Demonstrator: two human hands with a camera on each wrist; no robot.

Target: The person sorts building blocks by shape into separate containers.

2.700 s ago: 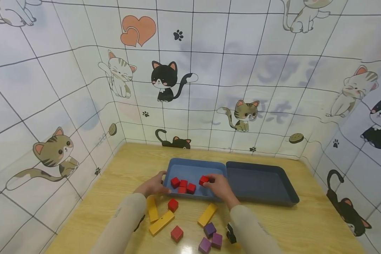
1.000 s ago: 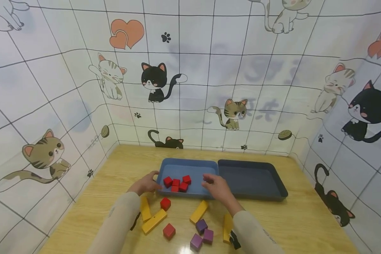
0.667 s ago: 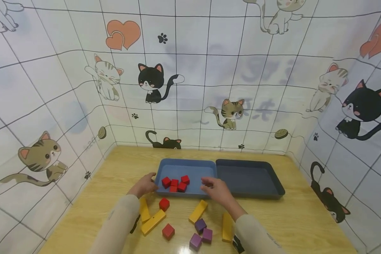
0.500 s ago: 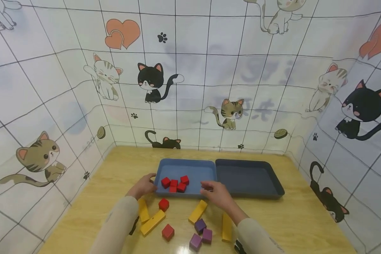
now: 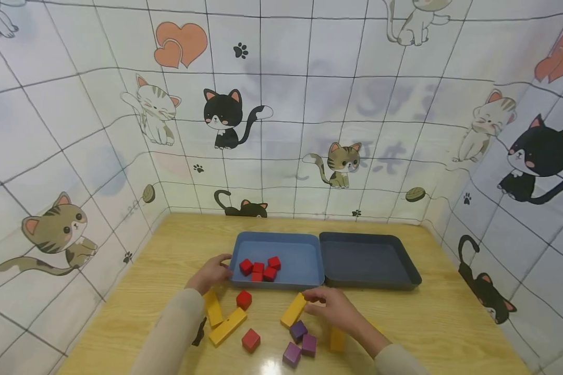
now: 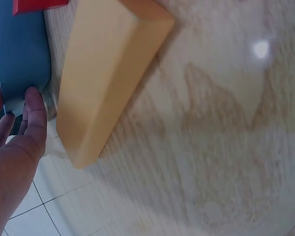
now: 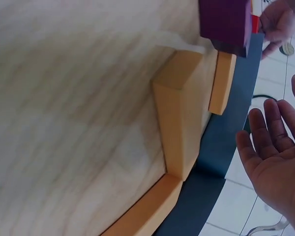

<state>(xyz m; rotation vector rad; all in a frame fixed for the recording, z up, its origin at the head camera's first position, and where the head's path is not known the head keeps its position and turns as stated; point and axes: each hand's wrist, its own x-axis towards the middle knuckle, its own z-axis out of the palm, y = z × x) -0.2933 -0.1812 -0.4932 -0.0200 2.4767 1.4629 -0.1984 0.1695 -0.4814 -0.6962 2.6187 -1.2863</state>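
Left hand: we see our left hand (image 5: 209,274) bent round the left end of the shallow blue rectangular tray (image 5: 296,254), lightly gripping it.
Right hand: our right hand (image 5: 335,308) holds nothing, fingers apart and relaxed, above the far end of a long yellow rectangular block (image 5: 292,311).
Blue tray: on the wood-grain table, against the dark grey tray (image 5: 370,259); we judge it light and stiff, best held by rim and wall.
Yellow block: in front of the blue tray; probably light, rigid and hard to damage, perhaps a little slippery; we would pinch its long sides mid-length.
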